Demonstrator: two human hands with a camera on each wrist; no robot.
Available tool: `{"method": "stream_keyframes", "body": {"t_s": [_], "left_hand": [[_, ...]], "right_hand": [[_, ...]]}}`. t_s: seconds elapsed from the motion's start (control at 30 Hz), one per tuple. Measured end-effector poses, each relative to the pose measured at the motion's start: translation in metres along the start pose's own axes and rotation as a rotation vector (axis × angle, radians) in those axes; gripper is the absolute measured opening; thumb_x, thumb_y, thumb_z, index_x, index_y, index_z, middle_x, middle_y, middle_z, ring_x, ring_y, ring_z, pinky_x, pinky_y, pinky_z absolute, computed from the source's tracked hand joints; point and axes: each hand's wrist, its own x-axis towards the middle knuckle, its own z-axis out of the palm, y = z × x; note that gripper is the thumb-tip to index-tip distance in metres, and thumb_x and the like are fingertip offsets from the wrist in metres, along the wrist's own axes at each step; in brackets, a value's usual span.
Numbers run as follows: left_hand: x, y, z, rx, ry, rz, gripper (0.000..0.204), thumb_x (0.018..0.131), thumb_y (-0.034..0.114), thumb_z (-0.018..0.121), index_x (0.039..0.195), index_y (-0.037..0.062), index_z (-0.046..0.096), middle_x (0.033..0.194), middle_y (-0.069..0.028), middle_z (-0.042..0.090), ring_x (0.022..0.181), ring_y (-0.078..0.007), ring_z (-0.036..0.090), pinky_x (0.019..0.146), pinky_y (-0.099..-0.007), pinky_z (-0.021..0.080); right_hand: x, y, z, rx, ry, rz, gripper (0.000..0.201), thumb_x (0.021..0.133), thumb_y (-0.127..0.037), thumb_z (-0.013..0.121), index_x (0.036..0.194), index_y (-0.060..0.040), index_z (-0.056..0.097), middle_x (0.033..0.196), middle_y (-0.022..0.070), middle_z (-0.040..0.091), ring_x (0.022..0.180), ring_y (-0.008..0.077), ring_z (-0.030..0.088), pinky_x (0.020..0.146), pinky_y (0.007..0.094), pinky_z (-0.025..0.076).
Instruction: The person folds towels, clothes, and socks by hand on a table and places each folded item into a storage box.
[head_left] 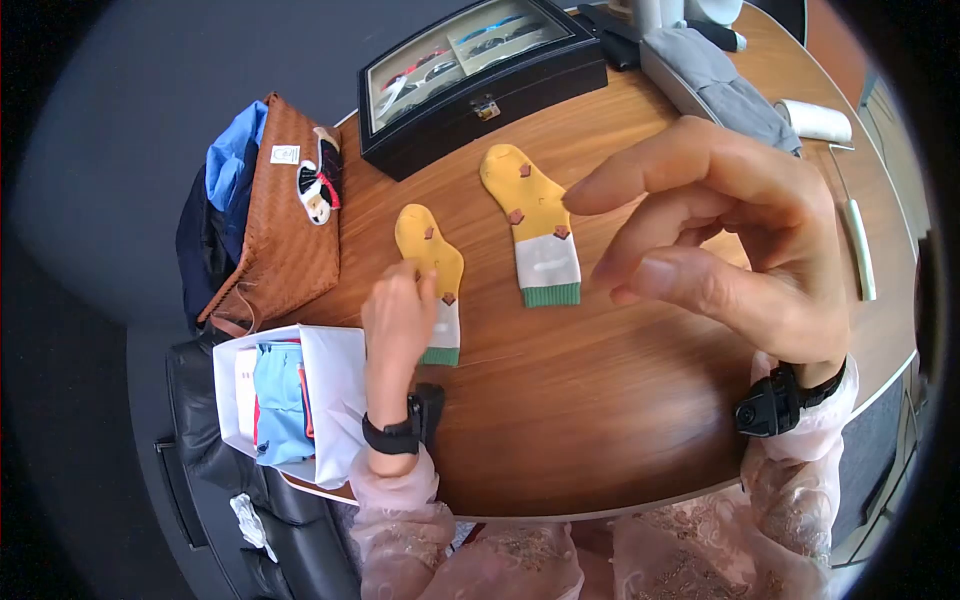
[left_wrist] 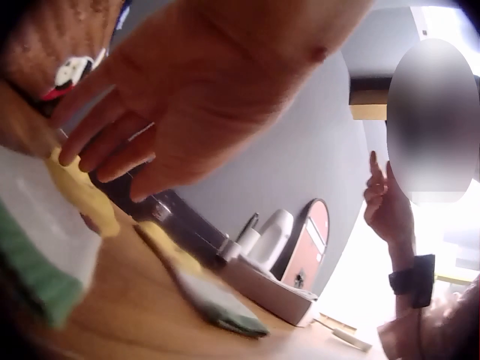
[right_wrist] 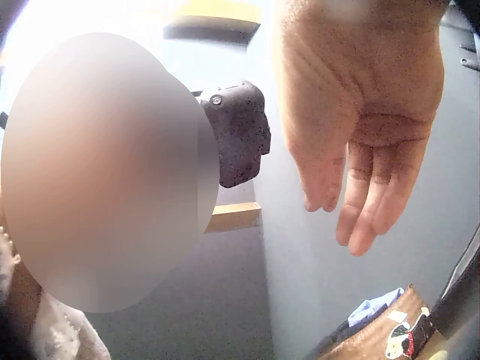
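Two yellow socks with white bands and green cuffs lie flat on the wooden table in the head view. My left hand (head_left: 393, 318) is over the left sock (head_left: 447, 266), its fingertips at the sock's edge; whether they touch it I cannot tell. In the left wrist view the fingers of the left hand (left_wrist: 195, 97) hang extended above the yellow part. Raised near the camera, my right hand (head_left: 735, 235) is to the right of the other sock (head_left: 540, 212), fingers loosely bent and holding nothing. The right wrist view shows the right hand (right_wrist: 367, 112) with relaxed fingers.
A black glasses case (head_left: 480, 110) stands at the back. At the left are a brown woven basket (head_left: 290, 240) with clothes and a white box (head_left: 340, 400) with folded items. A grey box (head_left: 675, 85), a lint roller (head_left: 815, 121) and a white cylinder are at the right.
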Motion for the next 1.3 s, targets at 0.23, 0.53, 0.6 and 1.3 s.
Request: {"method": "stream_keyframes", "body": {"t_s": [0.23, 0.53, 0.6, 1.3], "left_hand": [[0.022, -0.010, 0.010, 0.082, -0.125, -0.253, 0.045, 0.079, 0.043, 0.060, 0.081, -0.0017, 0.063, 0.075, -0.0216, 0.063, 0.077, -0.0375, 0.061, 0.068, -0.0437, 0.048], [0.021, -0.020, 0.013, -0.009, -0.144, -0.193, 0.041, 0.075, 0.038, 0.069, 0.075, -0.0017, 0.062, 0.074, -0.0193, 0.065, 0.072, -0.0307, 0.065, 0.062, -0.0376, 0.049], [0.027, -0.044, 0.030, -0.344, -0.253, -0.210, 0.034, 0.077, 0.031, 0.069, 0.079, -0.0024, 0.060, 0.073, -0.0158, 0.065, 0.071, -0.0240, 0.065, 0.060, -0.0328, 0.049], [0.048, 0.054, 0.085, -1.223, -0.019, -0.040, 0.021, 0.083, 0.003, 0.060, 0.099, -0.0044, 0.050, 0.082, -0.0093, 0.061, 0.068, -0.0072, 0.057, 0.059, -0.0195, 0.046]], "right_hand": [[0.001, 0.002, 0.002, 0.017, 0.037, 0.035, 0.029, 0.072, -0.005, 0.063, 0.097, 0.0086, 0.057, 0.092, 0.0193, 0.063, 0.069, 0.0230, 0.067, 0.062, 0.0284, 0.055], [0.004, 0.003, 0.004, -0.051, 0.003, 0.067, 0.030, 0.075, -0.008, 0.064, 0.098, 0.0092, 0.057, 0.079, 0.0174, 0.065, 0.068, 0.0218, 0.067, 0.062, 0.0273, 0.054], [0.003, 0.002, 0.004, -0.046, 0.025, 0.067, 0.029, 0.074, -0.007, 0.063, 0.098, 0.0087, 0.057, 0.079, 0.0168, 0.065, 0.069, 0.0211, 0.066, 0.064, 0.0271, 0.054], [-0.003, 0.005, -0.009, -0.149, -0.035, -0.213, 0.023, 0.070, 0.003, 0.057, 0.092, 0.0081, 0.061, 0.089, 0.0159, 0.065, 0.070, 0.0197, 0.067, 0.066, 0.0278, 0.054]]}}
